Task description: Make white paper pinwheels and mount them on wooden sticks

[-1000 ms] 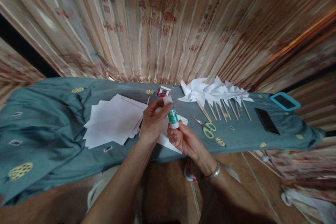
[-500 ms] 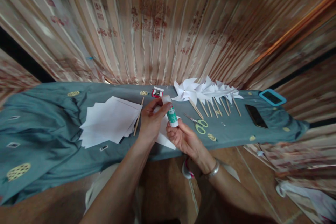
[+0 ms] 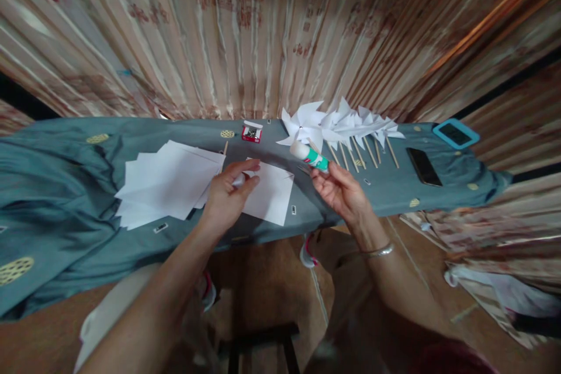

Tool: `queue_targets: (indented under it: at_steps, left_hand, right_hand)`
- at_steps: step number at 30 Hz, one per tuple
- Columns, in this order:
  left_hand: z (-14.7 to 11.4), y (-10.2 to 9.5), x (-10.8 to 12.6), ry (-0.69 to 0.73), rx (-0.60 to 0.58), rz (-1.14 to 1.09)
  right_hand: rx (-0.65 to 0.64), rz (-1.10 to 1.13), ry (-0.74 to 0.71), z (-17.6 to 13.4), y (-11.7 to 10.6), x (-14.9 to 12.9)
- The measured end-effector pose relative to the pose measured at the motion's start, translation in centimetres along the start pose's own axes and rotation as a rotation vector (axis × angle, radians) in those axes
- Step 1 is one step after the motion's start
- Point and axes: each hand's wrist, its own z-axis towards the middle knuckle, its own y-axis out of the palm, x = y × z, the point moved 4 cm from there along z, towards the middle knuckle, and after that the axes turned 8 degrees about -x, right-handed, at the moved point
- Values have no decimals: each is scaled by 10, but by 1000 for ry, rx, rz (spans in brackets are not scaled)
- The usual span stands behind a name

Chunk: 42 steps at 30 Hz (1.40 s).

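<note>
My right hand [image 3: 339, 187] holds a glue stick [image 3: 316, 159] with a green and white label, its white end tilted up to the left. Pinched in my left hand [image 3: 228, 196] is a small white piece that looks like the glue stick's cap [image 3: 239, 180]; the fingers partly hide it. Below and between the hands, a square sheet of white paper [image 3: 270, 193] lies flat on the cloth-covered table, with a slit near its right corner. Left of my left hand rests a fanned stack of white paper [image 3: 162, 184]. The scissors are mostly covered by my right hand.
Several white paper pinwheels [image 3: 309, 120] on wooden sticks lie at the back right. A small red box [image 3: 251, 132] of metal bits stands open near the back edge. Farther right are a black phone [image 3: 423, 166] and a blue-framed device [image 3: 456, 134]. A green cloth [image 3: 79, 187] covers the table.
My hands have moved apart: the right carried the glue stick right and tilted it, while the left came away leftward with the cap. The square sheet is now more exposed.
</note>
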Motion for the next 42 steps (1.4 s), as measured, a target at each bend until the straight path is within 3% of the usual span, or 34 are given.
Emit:
queue_targets:
  at_steps: [2, 5, 9, 13, 18, 22, 32, 42]
  left_hand:
    - [-5, -6, -8, 60, -51, 214]
    - [-16, -1, -23, 148, -216, 481]
    - [-29, 18, -37, 273, -349, 719]
    - [-35, 30, -41, 273, -466, 856]
    - [-37, 31, -41, 256, -523, 868]
    - [-38, 31, -43, 242, -523, 861]
    - [-38, 31, -41, 218, -544, 860]
    - [-37, 32, -38, 185, -576, 881]
  right_hand:
    - [17, -108, -57, 0, -8, -10]
    - [9, -316, -122, 1, -11, -16]
    - [-66, -608, -207, 6, 0, -8]
    - [-176, -872, -239, 14, 16, 9]
    - [-252, -1301, -262, 17, 37, 20]
    - [-311, -1488, -300, 15, 50, 21]
    - [-339, -1601, -299, 17, 50, 27]
    - [-398, -1748, -407, 14, 61, 32]
